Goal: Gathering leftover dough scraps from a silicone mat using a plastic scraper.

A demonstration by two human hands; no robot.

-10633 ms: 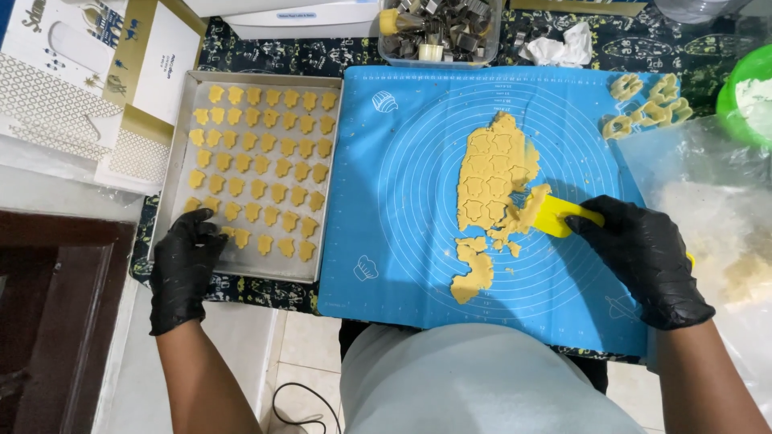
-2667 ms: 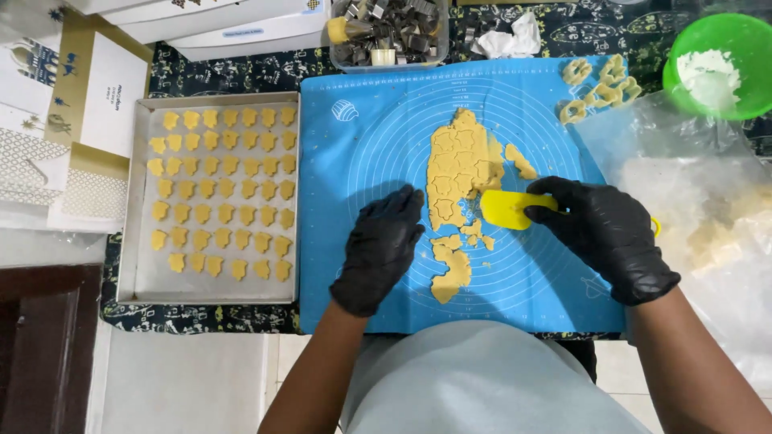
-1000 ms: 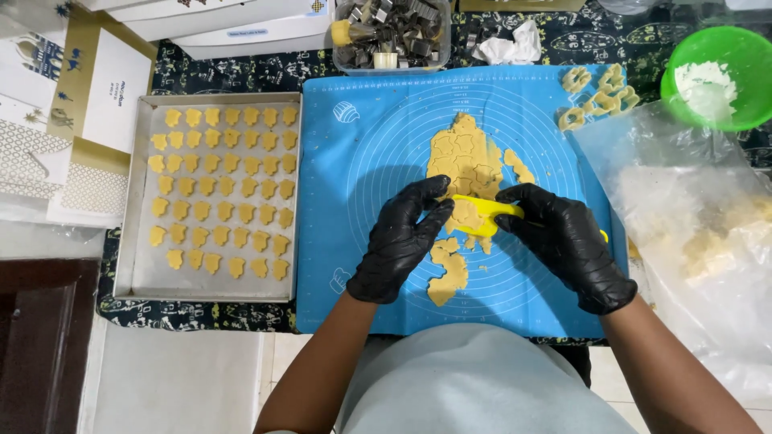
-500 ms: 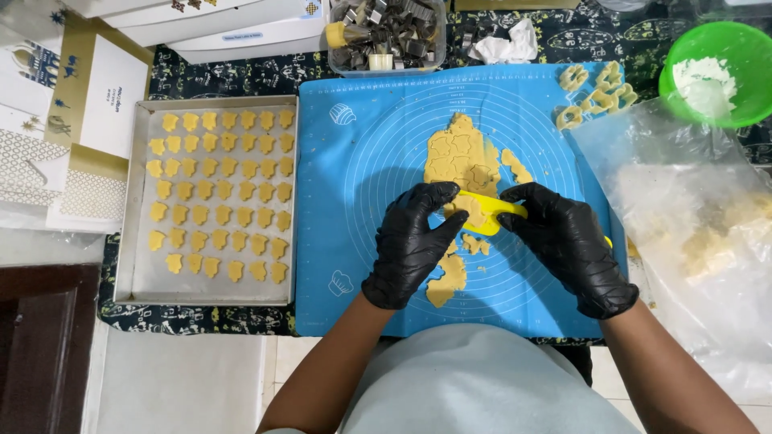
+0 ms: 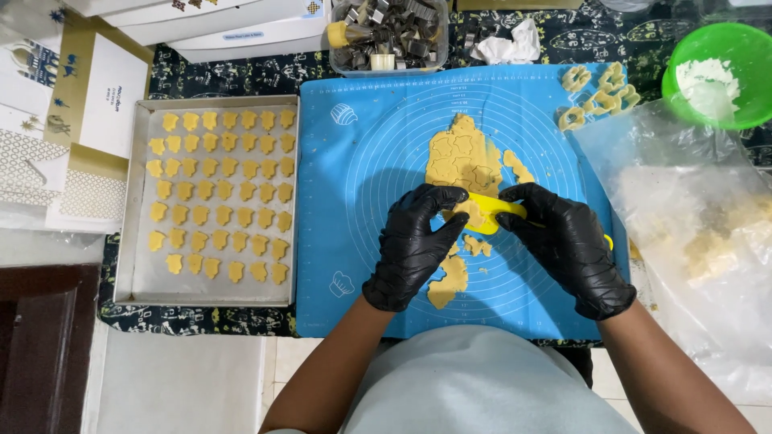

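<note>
On the blue mat [image 5: 362,161], right hand [image 5: 567,245] grips a yellow scraper [image 5: 490,215]; left hand's [image 5: 414,241] fingertips pinch dough [image 5: 470,213] on its blade.

Left hand [image 5: 414,245] gloved in black, fingers curled inward; right hand [image 5: 567,245] likewise (fingertips nearly meeting), forearms bare

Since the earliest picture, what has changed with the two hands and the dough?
The left hand left the tray edge and moved right onto the blue mat; its fingertips now pinch a dough piece on the yellow scraper. The right hand, gripping the scraper throughout, slid left to meet it. The cut shapes on the tray and the rolled dough look unchanged.
</note>
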